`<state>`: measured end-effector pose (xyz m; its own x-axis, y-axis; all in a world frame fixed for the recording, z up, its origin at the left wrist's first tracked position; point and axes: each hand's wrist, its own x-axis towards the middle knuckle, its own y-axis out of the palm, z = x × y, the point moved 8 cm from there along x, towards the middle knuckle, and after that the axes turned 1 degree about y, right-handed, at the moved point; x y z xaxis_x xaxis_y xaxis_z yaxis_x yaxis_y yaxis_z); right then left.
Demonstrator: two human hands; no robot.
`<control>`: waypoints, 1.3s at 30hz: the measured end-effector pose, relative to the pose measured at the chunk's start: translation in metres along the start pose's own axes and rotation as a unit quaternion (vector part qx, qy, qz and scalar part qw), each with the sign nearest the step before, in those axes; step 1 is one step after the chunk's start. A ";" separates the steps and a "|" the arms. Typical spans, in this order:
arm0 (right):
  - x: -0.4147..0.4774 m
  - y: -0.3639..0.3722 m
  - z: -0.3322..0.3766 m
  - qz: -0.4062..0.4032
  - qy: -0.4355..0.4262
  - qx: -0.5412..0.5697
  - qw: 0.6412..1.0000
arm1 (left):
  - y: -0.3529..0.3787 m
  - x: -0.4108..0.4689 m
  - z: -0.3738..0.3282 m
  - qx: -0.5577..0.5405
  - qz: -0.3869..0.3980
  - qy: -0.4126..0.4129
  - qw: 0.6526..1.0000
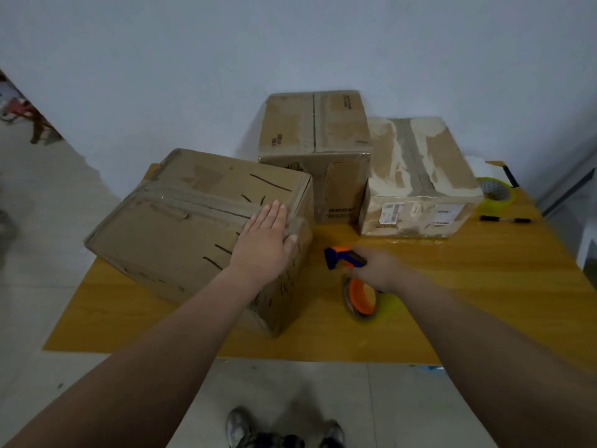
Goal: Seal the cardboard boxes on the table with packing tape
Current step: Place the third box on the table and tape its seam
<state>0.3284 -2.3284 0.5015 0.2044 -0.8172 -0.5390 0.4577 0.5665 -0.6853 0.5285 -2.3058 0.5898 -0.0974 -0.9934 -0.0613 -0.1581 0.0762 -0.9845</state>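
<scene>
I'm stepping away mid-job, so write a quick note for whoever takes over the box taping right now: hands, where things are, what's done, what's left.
Left hand: flat, pressing the tape at the right end of the near box.
Right hand: grips the tape dispenser, just right of that box.
Back box and right box stand closed at the back of the table; a spare tape roll lies beside the right box.
Done: tape runs along the near box's top seam.
Left: check the other two seams; whether their tape is fresh cannot be told.
</scene>
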 end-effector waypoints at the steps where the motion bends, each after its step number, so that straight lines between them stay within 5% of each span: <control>1: -0.001 0.001 -0.006 -0.002 0.014 0.094 0.996 | -0.001 -0.002 0.001 -0.002 -0.002 0.001 1.000; 4: -0.003 0.015 -0.032 0.001 0.091 0.292 0.952 | 0.000 -0.008 0.002 -0.004 -0.003 0.006 1.000; 10: 0.000 0.053 -0.065 -0.050 0.177 0.450 0.874 | 0.001 -0.017 0.003 -0.013 0.011 0.014 1.000; 16: 0.008 0.066 -0.068 -0.042 0.208 0.267 0.940 | 0.001 -0.016 0.003 -0.013 0.010 0.008 1.000; 19: 0.009 0.031 -0.043 -0.144 0.128 0.168 0.967 | 0.002 -0.016 0.003 -0.017 0.012 0.008 1.000; 21: 0.001 0.006 0.004 -0.172 -0.019 0.274 0.946 | 0.002 -0.017 0.002 -0.017 0.007 0.012 1.000; 23: -0.011 0.000 0.052 -0.094 -0.079 0.384 0.915 | 0.001 -0.017 0.002 -0.012 0.002 0.013 1.000; 26: -0.017 0.006 0.086 -0.008 -0.088 0.404 0.911 | 0.001 -0.018 0.001 -0.011 0.003 0.013 1.000; 39: -0.008 0.017 0.079 0.053 -0.072 0.435 0.896 | 0.000 -0.018 0.003 -0.022 0.010 0.024 0.999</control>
<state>0.4029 -2.3205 0.5323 0.3663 -0.8047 -0.4673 0.9179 0.3947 0.0399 0.5334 -2.2884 0.5905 -0.1483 -0.9863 -0.0716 -0.1995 0.1007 -0.9747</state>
